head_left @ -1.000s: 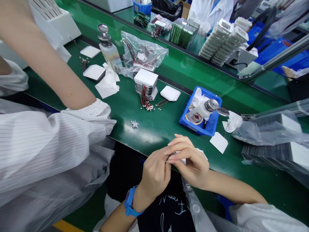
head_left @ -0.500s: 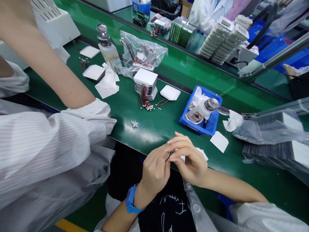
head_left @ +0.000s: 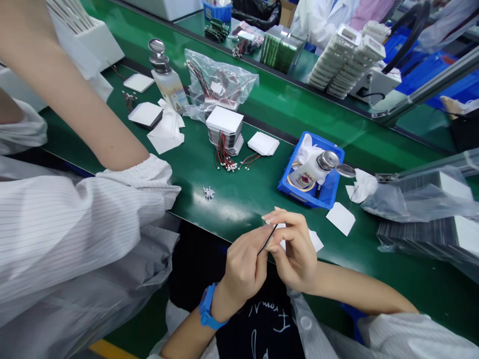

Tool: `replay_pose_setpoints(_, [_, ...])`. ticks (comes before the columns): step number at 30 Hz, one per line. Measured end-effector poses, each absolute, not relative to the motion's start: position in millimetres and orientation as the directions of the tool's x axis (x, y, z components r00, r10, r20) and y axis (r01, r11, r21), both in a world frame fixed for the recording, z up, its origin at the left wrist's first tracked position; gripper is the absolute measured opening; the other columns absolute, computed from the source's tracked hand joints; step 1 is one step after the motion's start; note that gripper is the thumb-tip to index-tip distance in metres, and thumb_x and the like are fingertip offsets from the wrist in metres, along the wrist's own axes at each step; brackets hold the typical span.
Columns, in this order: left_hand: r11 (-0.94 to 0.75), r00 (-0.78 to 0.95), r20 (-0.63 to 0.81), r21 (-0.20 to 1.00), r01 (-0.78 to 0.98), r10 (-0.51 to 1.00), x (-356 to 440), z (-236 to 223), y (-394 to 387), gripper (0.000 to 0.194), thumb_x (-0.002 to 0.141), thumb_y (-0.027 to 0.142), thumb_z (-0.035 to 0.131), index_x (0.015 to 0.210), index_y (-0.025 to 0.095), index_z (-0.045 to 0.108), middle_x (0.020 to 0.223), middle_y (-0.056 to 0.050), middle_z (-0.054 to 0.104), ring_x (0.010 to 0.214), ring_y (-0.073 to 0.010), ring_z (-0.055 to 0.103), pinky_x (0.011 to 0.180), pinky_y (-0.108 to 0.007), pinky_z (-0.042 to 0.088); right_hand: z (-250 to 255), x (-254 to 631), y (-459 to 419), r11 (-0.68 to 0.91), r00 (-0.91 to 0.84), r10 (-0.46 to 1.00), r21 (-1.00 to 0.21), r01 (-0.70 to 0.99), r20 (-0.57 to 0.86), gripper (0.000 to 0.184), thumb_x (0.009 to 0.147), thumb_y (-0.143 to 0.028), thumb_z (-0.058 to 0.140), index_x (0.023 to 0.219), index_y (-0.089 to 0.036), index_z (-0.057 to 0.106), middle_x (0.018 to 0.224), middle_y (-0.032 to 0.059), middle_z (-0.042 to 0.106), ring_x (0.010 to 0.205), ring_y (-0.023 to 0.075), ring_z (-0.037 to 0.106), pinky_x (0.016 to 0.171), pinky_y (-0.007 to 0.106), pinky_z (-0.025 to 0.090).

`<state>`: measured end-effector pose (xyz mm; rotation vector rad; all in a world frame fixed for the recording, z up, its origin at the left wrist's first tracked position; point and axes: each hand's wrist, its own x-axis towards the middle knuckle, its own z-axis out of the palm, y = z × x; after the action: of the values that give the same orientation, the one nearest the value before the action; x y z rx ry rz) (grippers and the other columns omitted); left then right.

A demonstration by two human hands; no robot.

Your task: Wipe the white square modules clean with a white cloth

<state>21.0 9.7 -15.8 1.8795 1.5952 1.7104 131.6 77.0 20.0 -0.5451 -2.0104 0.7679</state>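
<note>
Over the bench's near edge, my left hand (head_left: pixel 245 264), with a blue watch at the wrist, and my right hand (head_left: pixel 295 252) meet. Both pinch a thin flat panel (head_left: pixel 267 240), seen edge-on as a dark line; its faces are mostly hidden by fingers. White panels (head_left: pixel 315 240) lie on the bench just behind my right hand, partly covered by it. Farther back stand a stack of white panels (head_left: pixel 225 119) with red and black wires (head_left: pixel 223 154) and a smaller pile (head_left: pixel 263 143). A little heap of tiny white pieces (head_left: pixel 208 193) sits to the left.
A blue bin (head_left: pixel 305 200) holds a pump bottle (head_left: pixel 309 170). Bagged panel stacks (head_left: pixel 415 239) stand at right, near a single white card (head_left: pixel 341 219). A co-worker's arm (head_left: pixel 86 104) reaches across the left side, near another bottle (head_left: pixel 170 89) and a clear bag (head_left: pixel 224 82).
The panel has tilted and more of its dark edge shows between my hands. My right fingers have shifted slightly along it. The things on the bench have stayed put.
</note>
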Motion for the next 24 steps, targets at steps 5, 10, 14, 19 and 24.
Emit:
replay_pose_setpoints(5, [-0.408,-0.24,0.605,0.729,0.549,0.759,19.9,-11.4,11.0,0.029,0.098,0.01,0.039,0.121,0.013,0.057,0.108,-0.013,0.074,0.104,-0.0215,0.072,0.087,-0.033,0.061,15.8,133.1,78.9,0.703,-0.53,0.628,-0.708,0.071,0.57,0.01,0.094,-0.017,0.053,0.102,-0.023,0.054,0.115,0.0086,0.059,0.11,0.0227,0.06,0.106,0.048,0.045])
replay_pose_setpoints(10, [-0.41,-0.241,0.599,0.738,0.536,0.764,17.1,-13.9,9.2,0.03,0.097,0.009,0.041,0.122,0.013,0.057,0.111,-0.013,0.073,0.107,-0.0212,0.07,0.09,-0.033,0.059,17.4,130.7,82.1,0.731,-0.548,0.589,-0.681,0.048,0.594,0.009,0.095,-0.024,0.053,0.104,-0.023,0.053,0.115,0.0091,0.061,0.111,0.0222,0.061,0.106,0.046,0.045])
replay_pose_setpoints(14, [-0.412,-0.241,0.601,0.737,0.535,0.762,16.1,-17.4,9.0,0.03,0.096,0.01,0.043,0.122,0.012,0.056,0.111,-0.014,0.073,0.108,-0.0212,0.07,0.09,-0.033,0.059,19.1,129.7,83.1,0.739,-0.558,0.576,-0.672,0.042,0.598,0.011,0.095,-0.027,0.055,0.105,-0.023,0.055,0.113,0.0102,0.062,0.109,0.0241,0.061,0.104,0.049,0.045])
replay_pose_setpoints(19, [-0.429,-0.216,0.631,0.702,0.569,0.745,15.8,-19.7,10.2,0.034,0.094,0.005,0.043,0.125,0.009,0.056,0.112,-0.015,0.072,0.11,-0.0212,0.069,0.091,-0.032,0.058,17.9,129.8,83.8,0.728,-0.565,0.585,-0.684,0.048,0.582,0.013,0.092,-0.02,0.059,0.104,-0.024,0.055,0.116,0.0087,0.061,0.111,0.0223,0.06,0.107,0.047,0.044])
replay_pose_setpoints(24, [-0.42,-0.211,0.636,0.687,0.594,0.742,16.3,-20.0,10.0,0.035,0.093,0.005,0.043,0.125,0.011,0.056,0.112,-0.015,0.073,0.109,-0.022,0.069,0.091,-0.033,0.059,18.5,129.7,83.1,0.71,-0.559,0.6,-0.703,0.042,0.573,0.014,0.091,-0.016,0.059,0.101,-0.025,0.055,0.116,0.0078,0.061,0.11,0.0213,0.06,0.108,0.046,0.043])
